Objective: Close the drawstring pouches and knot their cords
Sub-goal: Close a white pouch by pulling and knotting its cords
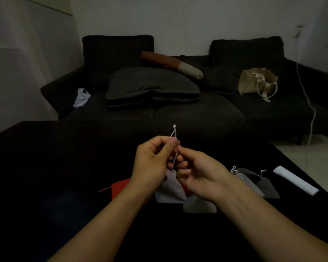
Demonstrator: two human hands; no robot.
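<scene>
Pouch [169, 188] between both hands [151, 161], well inside table edge [292, 157].

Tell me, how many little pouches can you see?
5: a grey pouch held in the hands, a red pouch beneath, a pale pouch below, two grey pouches at right. More may be hidden.

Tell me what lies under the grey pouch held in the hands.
Beneath the grey pouch, a red pouch shows at its left and another pale pouch lower right, both on the black table. How far they run underneath is hidden.
</scene>
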